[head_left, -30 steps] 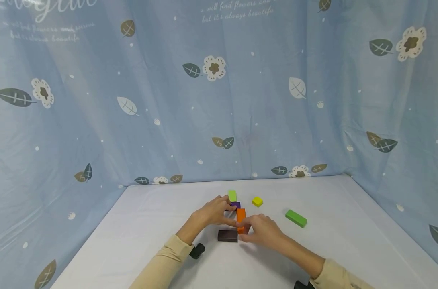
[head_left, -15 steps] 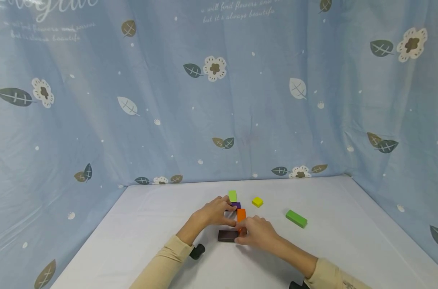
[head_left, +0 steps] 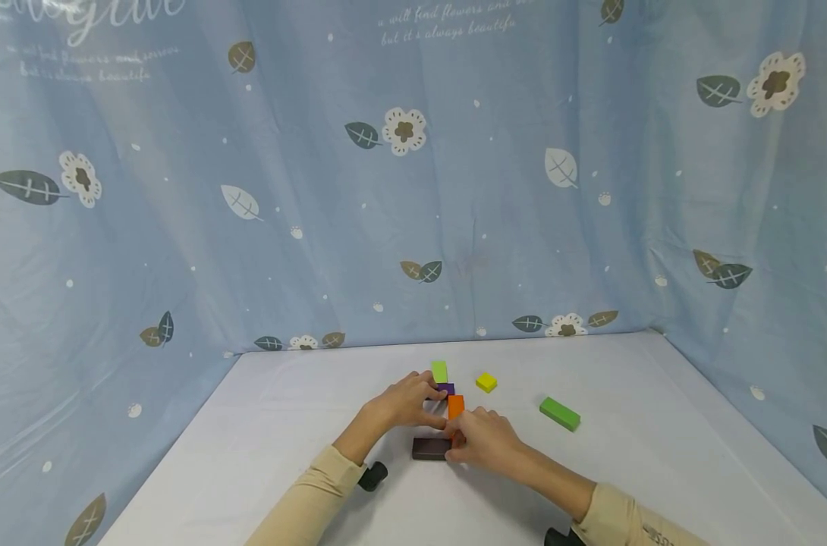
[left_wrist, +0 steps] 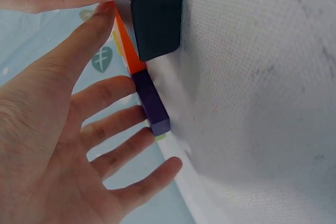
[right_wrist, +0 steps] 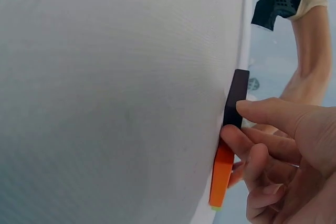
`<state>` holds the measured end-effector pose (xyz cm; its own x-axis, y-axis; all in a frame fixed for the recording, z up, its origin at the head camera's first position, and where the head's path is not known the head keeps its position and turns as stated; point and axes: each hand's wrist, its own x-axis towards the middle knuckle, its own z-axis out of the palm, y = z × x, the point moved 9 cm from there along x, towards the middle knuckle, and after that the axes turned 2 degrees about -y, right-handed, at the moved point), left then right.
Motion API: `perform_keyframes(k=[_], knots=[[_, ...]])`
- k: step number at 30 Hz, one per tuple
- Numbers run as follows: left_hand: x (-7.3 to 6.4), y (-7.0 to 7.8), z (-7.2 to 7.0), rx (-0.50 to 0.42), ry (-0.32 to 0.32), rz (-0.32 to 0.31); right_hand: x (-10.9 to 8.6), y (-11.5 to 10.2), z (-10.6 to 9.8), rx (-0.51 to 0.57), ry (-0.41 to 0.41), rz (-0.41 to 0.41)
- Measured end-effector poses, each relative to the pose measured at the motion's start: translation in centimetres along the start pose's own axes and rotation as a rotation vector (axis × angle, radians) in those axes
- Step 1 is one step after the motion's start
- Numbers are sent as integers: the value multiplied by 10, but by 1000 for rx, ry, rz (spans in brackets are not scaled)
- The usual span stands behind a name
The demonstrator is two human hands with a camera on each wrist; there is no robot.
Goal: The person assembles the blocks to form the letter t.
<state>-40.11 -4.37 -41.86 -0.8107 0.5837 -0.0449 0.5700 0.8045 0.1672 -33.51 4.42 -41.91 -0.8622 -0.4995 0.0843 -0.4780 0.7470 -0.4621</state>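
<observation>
A dark brown block [head_left: 429,449] lies crosswise on the table, its right end pinched between thumb and index finger of my right hand [head_left: 485,441]. Just behind that end stretches an orange block [head_left: 456,406], also seen in the right wrist view beside the right fingers [right_wrist: 235,141]. Farther back, a purple block [head_left: 448,388] lies partly hidden by my left hand [head_left: 403,400]. In the left wrist view the left fingers [left_wrist: 113,121] are spread and fairly straight, with some tips touching the purple block [left_wrist: 152,100]. The left thumb reaches toward the orange block [left_wrist: 128,48].
A light green block [head_left: 439,371] lies beyond the purple one. A small yellow block [head_left: 485,381] and a longer green block [head_left: 560,414] lie to the right on the white tabletop [head_left: 284,409]. A blue patterned curtain [head_left: 468,189] encloses the back and sides.
My right hand has shifted slightly left, and its thumb and index finger have closed on the dark brown block's right end. The left hand has stayed in place.
</observation>
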Motion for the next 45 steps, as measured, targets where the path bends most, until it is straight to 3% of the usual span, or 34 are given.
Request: perform_keyframes(k=[23,45], knots=[[1,0,1,-3,-11,0,-1,-6,-1,-10,-38,-51],[1,-1,2,-3,-21,-16,-14,8,-28,0,-71,-66]])
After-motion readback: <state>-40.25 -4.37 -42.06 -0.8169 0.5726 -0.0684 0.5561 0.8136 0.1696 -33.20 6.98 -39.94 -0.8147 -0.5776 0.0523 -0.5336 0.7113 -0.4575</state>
